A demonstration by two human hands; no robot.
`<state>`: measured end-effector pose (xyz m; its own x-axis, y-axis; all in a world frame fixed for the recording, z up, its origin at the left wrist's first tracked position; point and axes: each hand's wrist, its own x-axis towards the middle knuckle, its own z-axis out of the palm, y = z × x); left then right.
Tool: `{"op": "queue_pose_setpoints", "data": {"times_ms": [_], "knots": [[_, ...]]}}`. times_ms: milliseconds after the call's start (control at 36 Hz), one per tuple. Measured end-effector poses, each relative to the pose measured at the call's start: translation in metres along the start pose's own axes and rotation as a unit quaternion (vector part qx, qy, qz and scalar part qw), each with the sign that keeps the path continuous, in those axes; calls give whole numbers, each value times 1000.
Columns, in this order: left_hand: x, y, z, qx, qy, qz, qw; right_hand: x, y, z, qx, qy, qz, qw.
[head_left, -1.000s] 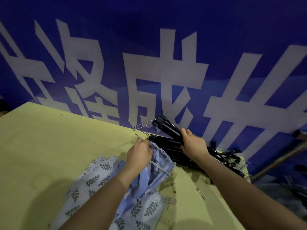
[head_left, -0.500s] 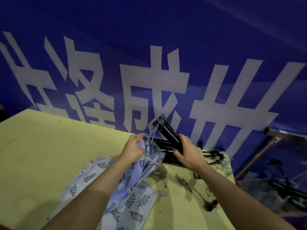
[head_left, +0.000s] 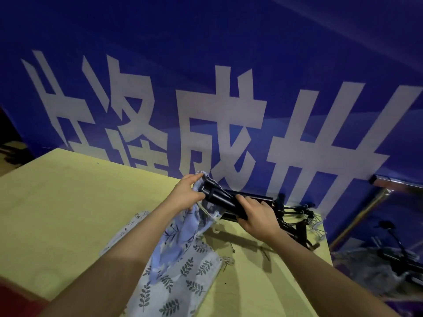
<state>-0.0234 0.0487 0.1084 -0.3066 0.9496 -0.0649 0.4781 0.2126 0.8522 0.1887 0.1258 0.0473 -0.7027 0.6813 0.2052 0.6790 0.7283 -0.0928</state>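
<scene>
My left hand (head_left: 186, 195) pinches the gathered mouth of a light blue drawstring bag (head_left: 183, 227), held up off the table. My right hand (head_left: 257, 217) grips a folded black metal rack (head_left: 217, 197) by its middle, tilted up to the left. The rack's upper end sits at the bag's open mouth, touching the cloth. A thin white drawstring hangs below the rack. The bag's lower part trails onto the table beneath my left forearm.
A leaf-printed white bag (head_left: 183, 284) lies flat on the yellow table (head_left: 68, 202). More black folded racks with wire clips (head_left: 304, 218) lie at the table's far right corner. A blue banner with large white characters (head_left: 229, 124) backs the table. Metal frames (head_left: 389, 248) stand beyond the right edge.
My right hand has lifted the black rack away from the pile and swung its end leftward to the bag's mouth. My left hand raised the bag's opening to meet it.
</scene>
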Motion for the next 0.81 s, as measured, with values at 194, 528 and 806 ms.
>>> {"op": "queue_pose_setpoints", "data": {"times_ms": [194, 528, 806], "knots": [[-11, 1, 7, 125, -51, 63, 989, 3, -10, -1, -92, -5, -25, 995], [-13, 0, 41, 482, 32, 135, 865, 15, -18, -21, -221, 181, -165, 944], [-5, -2, 48, 387, 70, 98, 914, -3, -10, -13, -173, 313, -111, 927]]}}
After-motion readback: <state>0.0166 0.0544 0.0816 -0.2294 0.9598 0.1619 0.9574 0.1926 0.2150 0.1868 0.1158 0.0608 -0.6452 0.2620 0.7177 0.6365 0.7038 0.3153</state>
